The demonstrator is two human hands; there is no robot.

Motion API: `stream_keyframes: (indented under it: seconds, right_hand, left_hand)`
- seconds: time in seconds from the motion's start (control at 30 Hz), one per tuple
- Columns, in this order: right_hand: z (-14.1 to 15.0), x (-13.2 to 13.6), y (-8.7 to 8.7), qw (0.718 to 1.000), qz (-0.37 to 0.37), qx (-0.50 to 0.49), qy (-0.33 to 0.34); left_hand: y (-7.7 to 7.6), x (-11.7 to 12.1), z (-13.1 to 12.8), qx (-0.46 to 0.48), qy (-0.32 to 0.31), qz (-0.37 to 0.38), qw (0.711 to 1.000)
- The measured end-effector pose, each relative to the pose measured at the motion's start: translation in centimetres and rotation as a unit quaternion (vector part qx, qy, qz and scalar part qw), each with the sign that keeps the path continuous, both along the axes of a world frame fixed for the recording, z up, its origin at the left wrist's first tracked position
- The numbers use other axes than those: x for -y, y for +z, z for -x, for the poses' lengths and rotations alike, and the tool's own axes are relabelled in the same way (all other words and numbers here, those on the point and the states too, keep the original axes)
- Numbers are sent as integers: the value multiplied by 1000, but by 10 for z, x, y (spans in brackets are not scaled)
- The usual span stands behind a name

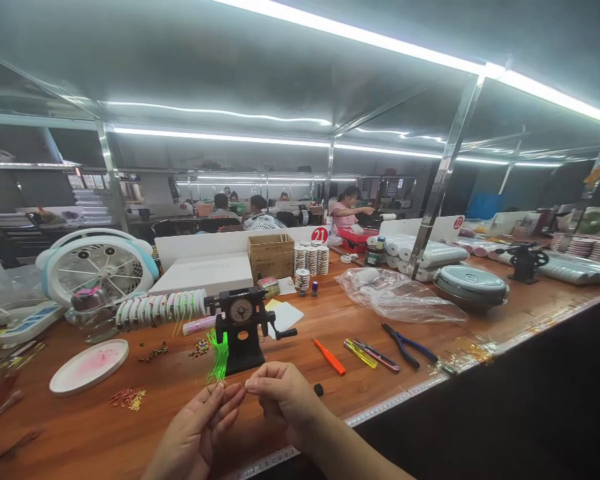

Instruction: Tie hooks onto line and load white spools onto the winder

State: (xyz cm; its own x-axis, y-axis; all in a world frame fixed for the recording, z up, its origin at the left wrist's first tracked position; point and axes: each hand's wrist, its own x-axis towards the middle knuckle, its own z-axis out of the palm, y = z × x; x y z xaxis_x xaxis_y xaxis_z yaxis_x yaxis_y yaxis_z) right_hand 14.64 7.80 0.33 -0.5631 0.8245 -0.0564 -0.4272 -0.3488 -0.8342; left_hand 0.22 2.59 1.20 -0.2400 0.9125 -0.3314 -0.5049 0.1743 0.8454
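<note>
My left hand (200, 417) and my right hand (285, 400) meet just above the table's front edge. Each has thumb and forefinger pinched; whatever lies between the fingertips is too small to make out. Right behind them stands a black hand-cranked winder (241, 327) with a dial. White spools (163, 309) sit in a row along its shaft, with green and red strands hanging from them. A bundle of bright green strands (219, 353) lies at the winder's foot. Small red and gold pieces (129, 398) are heaped to the left, near a white plate (89, 365) with a pink stain.
An orange-handled tool (329, 356), a yellow-cased tool (361, 353), and blue pliers (409, 345) lie to the right. A fan (100, 267), a cardboard box (270, 255), stacked spools (311, 259) and a lidded bowl (470, 287) stand farther back. A measuring tape (380, 405) runs along the edge.
</note>
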Motion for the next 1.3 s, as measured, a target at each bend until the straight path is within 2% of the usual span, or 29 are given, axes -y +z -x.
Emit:
stream_keyframes:
  seconds: [0.17, 0.2, 0.3, 0.37, 0.5, 0.67, 0.83, 1.07, 1.3]
  right_hand:
    - [5, 8, 6, 1000, -4, 4, -14]
    - [7, 11, 6, 1000, -4, 6, -15]
    - [16, 18, 6, 1000, 1, 5, -21]
    - [21, 22, 7, 1000, 3, -10, -21]
    - [26, 28, 11, 998, 11, -57, -15]
    - [26, 32, 15, 991, 2, -126, 45]
    - [27, 31, 13, 991, 2, -130, 40]
    - [27, 30, 10, 990, -3, -132, 39]
    - [25, 32, 15, 993, 4, -116, 37]
  left_hand:
    - [-2, 0, -2, 49, 58, 46, 996]
    - [-3, 0, -3, 75, 47, 45, 995]
    - [-4, 3, -6, 164, -39, 30, 985]
    - [-2, 5, -8, 193, -67, 37, 978]
    - [0, 8, -12, 160, -54, 40, 985]
    - [6, 10, -14, 131, -29, 27, 991]
    - [11, 11, -16, 120, 3, 39, 992]
    - [10, 12, -17, 131, -36, 25, 990]
    - [7, 12, -15, 161, -31, 16, 986]
